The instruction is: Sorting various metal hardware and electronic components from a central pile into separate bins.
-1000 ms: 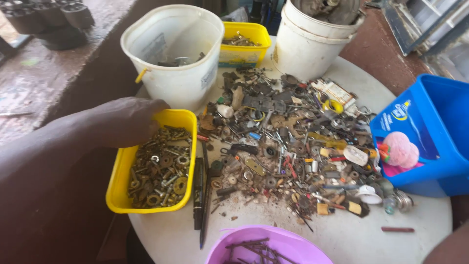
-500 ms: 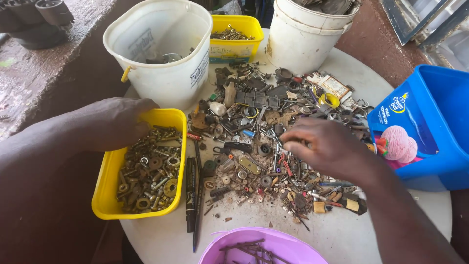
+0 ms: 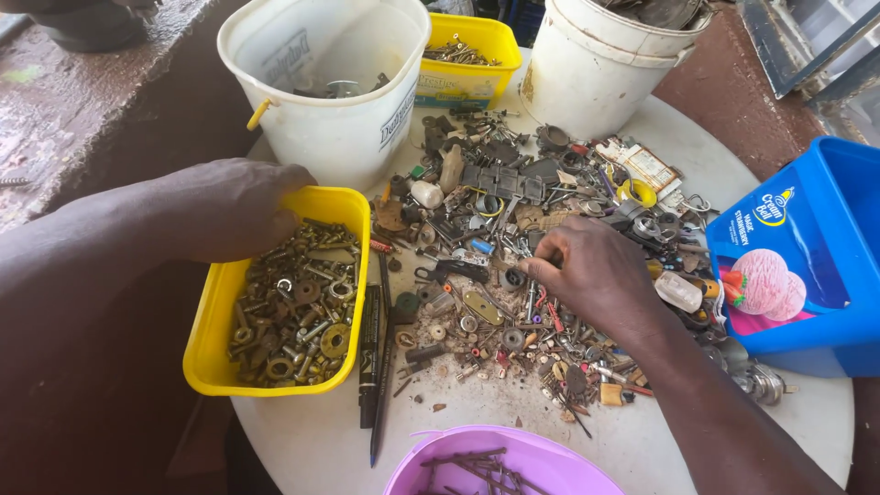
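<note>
The left hand (image 3: 234, 206) grips the far rim of the yellow tub of nuts and bolts (image 3: 280, 298), the right hand (image 3: 596, 275) pinches with closed fingertips in the pile of small metal bits (image 3: 513, 275) on the round white table (image 3: 807, 422), so pick one bit slowly

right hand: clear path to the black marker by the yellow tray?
Probably yes. The right hand rests on the scrap pile; the marker lies uncovered beside the yellow tray, with only low loose bits between them.

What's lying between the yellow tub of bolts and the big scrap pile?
In the head view, a black marker pen and a thin dark pencil-like stick lie side by side on the white table.
</note>
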